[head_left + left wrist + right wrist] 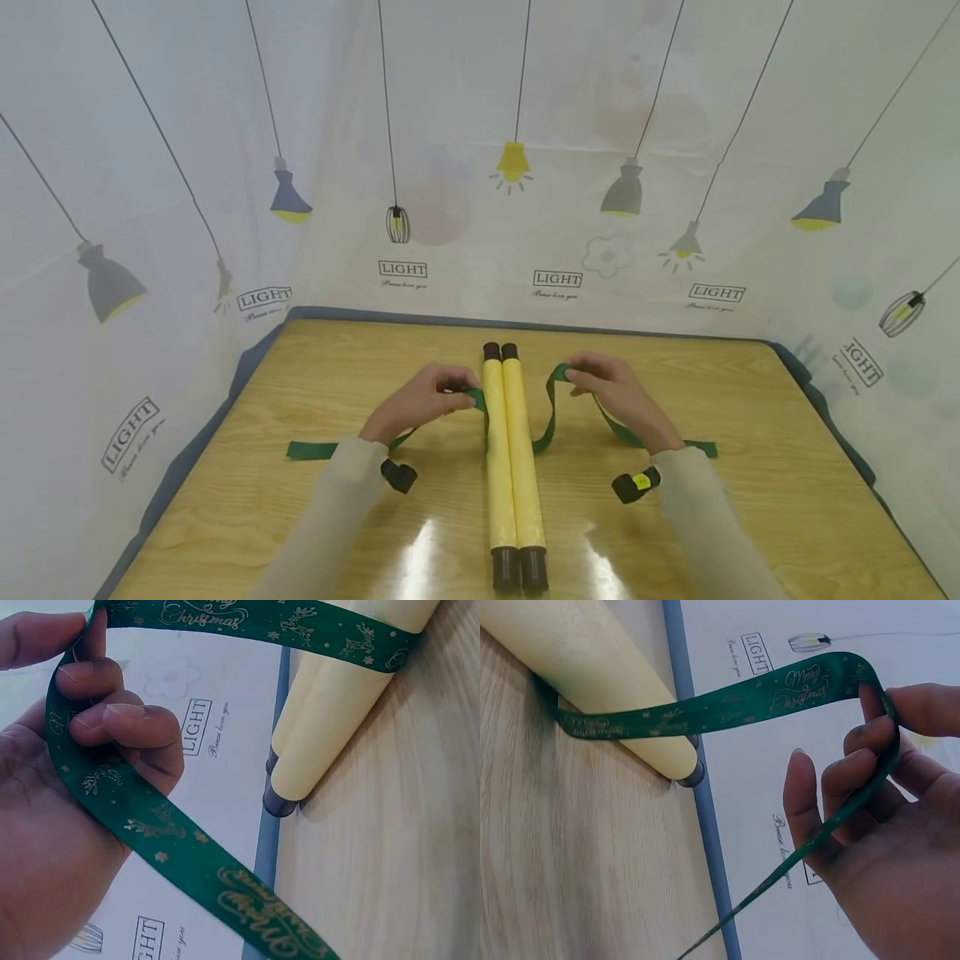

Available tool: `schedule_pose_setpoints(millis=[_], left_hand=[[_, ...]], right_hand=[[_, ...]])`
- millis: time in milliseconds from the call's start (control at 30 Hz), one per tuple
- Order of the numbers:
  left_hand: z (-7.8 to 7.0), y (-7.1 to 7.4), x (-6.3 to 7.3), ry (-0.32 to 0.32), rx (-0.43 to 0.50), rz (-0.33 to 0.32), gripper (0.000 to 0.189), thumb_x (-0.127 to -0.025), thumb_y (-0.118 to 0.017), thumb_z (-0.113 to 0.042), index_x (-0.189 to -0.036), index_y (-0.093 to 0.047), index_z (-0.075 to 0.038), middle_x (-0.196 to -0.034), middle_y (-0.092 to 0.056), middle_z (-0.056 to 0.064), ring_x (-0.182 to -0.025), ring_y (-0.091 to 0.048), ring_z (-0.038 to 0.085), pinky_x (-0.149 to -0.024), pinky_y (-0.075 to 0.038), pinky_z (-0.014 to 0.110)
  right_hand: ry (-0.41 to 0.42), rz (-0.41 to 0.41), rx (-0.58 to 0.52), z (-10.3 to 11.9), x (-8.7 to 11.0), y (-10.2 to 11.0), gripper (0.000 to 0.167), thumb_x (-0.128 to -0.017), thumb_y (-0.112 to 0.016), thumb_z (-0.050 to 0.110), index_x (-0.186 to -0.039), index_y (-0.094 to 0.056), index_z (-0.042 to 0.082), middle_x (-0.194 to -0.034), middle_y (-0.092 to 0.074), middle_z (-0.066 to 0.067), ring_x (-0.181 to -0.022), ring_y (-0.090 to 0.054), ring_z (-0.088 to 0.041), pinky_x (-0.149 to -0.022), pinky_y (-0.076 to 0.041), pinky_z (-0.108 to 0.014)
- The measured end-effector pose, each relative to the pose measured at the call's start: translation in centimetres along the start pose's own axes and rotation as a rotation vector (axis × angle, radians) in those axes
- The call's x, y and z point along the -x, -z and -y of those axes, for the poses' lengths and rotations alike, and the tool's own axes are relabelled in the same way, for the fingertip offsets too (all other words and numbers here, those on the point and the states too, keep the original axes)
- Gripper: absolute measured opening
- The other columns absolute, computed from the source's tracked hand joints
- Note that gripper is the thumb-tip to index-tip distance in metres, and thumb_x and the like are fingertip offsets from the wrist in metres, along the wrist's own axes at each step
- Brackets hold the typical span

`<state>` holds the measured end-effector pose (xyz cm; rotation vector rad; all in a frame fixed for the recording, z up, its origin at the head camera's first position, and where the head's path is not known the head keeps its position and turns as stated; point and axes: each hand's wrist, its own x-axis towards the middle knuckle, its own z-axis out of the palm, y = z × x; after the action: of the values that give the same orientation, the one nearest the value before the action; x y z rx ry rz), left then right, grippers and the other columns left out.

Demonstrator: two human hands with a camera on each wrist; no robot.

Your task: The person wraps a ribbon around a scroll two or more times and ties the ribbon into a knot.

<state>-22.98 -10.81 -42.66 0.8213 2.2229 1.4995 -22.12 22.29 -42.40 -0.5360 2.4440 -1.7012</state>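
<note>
Two pale yellow tubes (513,467) with dark end caps lie side by side, lengthwise, on the wooden table. A green ribbon (544,433) printed with gold "Merry Christmas" lettering and reindeer passes beneath them and comes up on both sides. Left of the tubes, my left hand (427,400) pinches the ribbon between thumb and fingertips, close to the tubes. My right hand (617,392) pinches the other length, raised a little farther away on the right. In the left wrist view the ribbon (165,825) runs down across the palm; the right wrist view shows the ribbon (705,711) slack.
The ribbon's flat ends rest on the wooden table (247,500) at both sides. A white sheet (465,100) printed with hanging lamps and "LIGHT" surrounds the table, with a blue-grey border (600,330) along the table edges. Black bands (399,476) are at the wrists.
</note>
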Motion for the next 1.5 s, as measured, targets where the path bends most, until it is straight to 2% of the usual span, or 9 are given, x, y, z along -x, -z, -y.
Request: schedule_pose_setpoints(millis=[200,467,633,733,967,1100,1233,1400,1500], left_hand=[[-0.9,-0.8,-1.4,-0.003,-0.026,0.034,0.014,-0.097,-0.059,-0.008,-0.104,-0.072,-0.008,-0.097,-0.068,0.003,-0.092,-0.060,0.022,-0.088,-0.051,0.036],[-1.4,-1.6,-2.5,-0.012,-0.059,0.086,0.015,-0.097,-0.060,-0.009,-0.104,-0.073,-0.009,-0.100,-0.070,0.002,-0.093,-0.058,0.018,-0.089,-0.048,0.035],[-1.5,-1.8,-2.7,-0.017,-0.071,0.102,0.020,-0.095,-0.059,-0.005,-0.107,-0.074,-0.011,-0.102,-0.070,0.003,-0.091,-0.057,0.018,-0.085,-0.047,0.033],[-1.6,-1.9,-2.8,-0.010,-0.073,0.106,0.023,-0.093,-0.058,-0.003,-0.108,-0.073,-0.012,-0.101,-0.070,0.002,-0.088,-0.056,0.017,-0.081,-0.048,0.032],[-1.5,-1.9,-2.8,-0.018,-0.131,0.087,0.025,-0.092,-0.058,-0.002,-0.108,-0.072,-0.016,-0.102,-0.068,0.002,-0.090,-0.056,0.019,-0.081,-0.047,0.034],[-1.3,-2.1,-2.8,-0.033,-0.197,0.026,0.029,-0.091,-0.057,-0.001,-0.113,-0.067,-0.018,-0.103,-0.065,0.002,-0.090,-0.055,0.020,-0.076,-0.045,0.034],[-1.1,-2.3,-2.7,-0.058,-0.289,-0.101,0.025,-0.095,-0.066,-0.007,-0.119,-0.065,-0.014,-0.110,-0.066,0.007,-0.098,-0.059,0.022,-0.081,-0.051,0.037],[-1.1,-3.1,-2.1,-0.090,-0.385,-0.272,0.018,-0.092,-0.078,-0.017,-0.099,-0.062,-0.011,-0.100,-0.065,0.008,-0.094,-0.060,0.027,-0.080,-0.052,0.038],[-1.1,-3.8,-1.5,-0.067,-0.374,-0.270,0.019,-0.092,-0.079,-0.024,-0.092,-0.062,-0.013,-0.088,-0.062,0.001,-0.082,-0.058,0.019,-0.072,-0.049,0.030]], right_hand=[[0.011,0.033,0.027,0.1,-1.3,-2.1,0.023,-0.106,-0.056,0.015,-0.119,-0.066,-0.002,-0.116,-0.067,-0.019,-0.098,-0.065,-0.011,-0.090,-0.058,-0.047],[0.004,0.129,0.018,0.5,-1.9,-4.7,0.023,-0.107,-0.055,0.018,-0.120,-0.068,0.005,-0.117,-0.069,-0.014,-0.110,-0.062,-0.036,-0.093,-0.055,-0.052],[0.042,0.232,0.055,0.8,-1.6,-5.3,0.025,-0.103,-0.058,0.014,-0.125,-0.068,0.008,-0.118,-0.069,-0.011,-0.108,-0.063,-0.025,-0.097,-0.052,-0.045],[0.054,0.272,0.091,1.0,-1.5,-5.6,0.023,-0.101,-0.065,0.020,-0.122,-0.069,0.013,-0.114,-0.069,-0.007,-0.103,-0.062,-0.020,-0.094,-0.052,-0.040],[0.040,0.230,0.177,1.5,-1.5,-6.2,0.016,-0.103,-0.064,0.031,-0.105,-0.073,0.019,-0.096,-0.068,-0.001,-0.081,-0.056,-0.017,-0.071,-0.048,-0.028],[0.035,0.216,0.195,1.5,-1.5,-6.4,0.020,-0.105,-0.060,0.028,-0.099,-0.072,0.014,-0.088,-0.065,-0.005,-0.075,-0.054,-0.017,-0.068,-0.047,-0.028],[0.028,0.200,0.191,1.4,-1.6,-6.5,0.025,-0.106,-0.059,0.030,-0.093,-0.071,0.011,-0.084,-0.063,-0.010,-0.074,-0.056,-0.018,-0.070,-0.051,-0.030],[-0.011,0.146,0.207,1.6,-1.4,-6.6,0.034,-0.105,-0.060,0.034,-0.085,-0.068,0.008,-0.071,-0.055,-0.006,-0.064,-0.051,-0.015,-0.060,-0.043,-0.027],[-0.037,0.116,0.230,1.8,-1.3,-6.4,0.036,-0.104,-0.061,0.036,-0.084,-0.068,0.008,-0.070,-0.055,-0.005,-0.061,-0.049,-0.014,-0.058,-0.040,-0.027]])
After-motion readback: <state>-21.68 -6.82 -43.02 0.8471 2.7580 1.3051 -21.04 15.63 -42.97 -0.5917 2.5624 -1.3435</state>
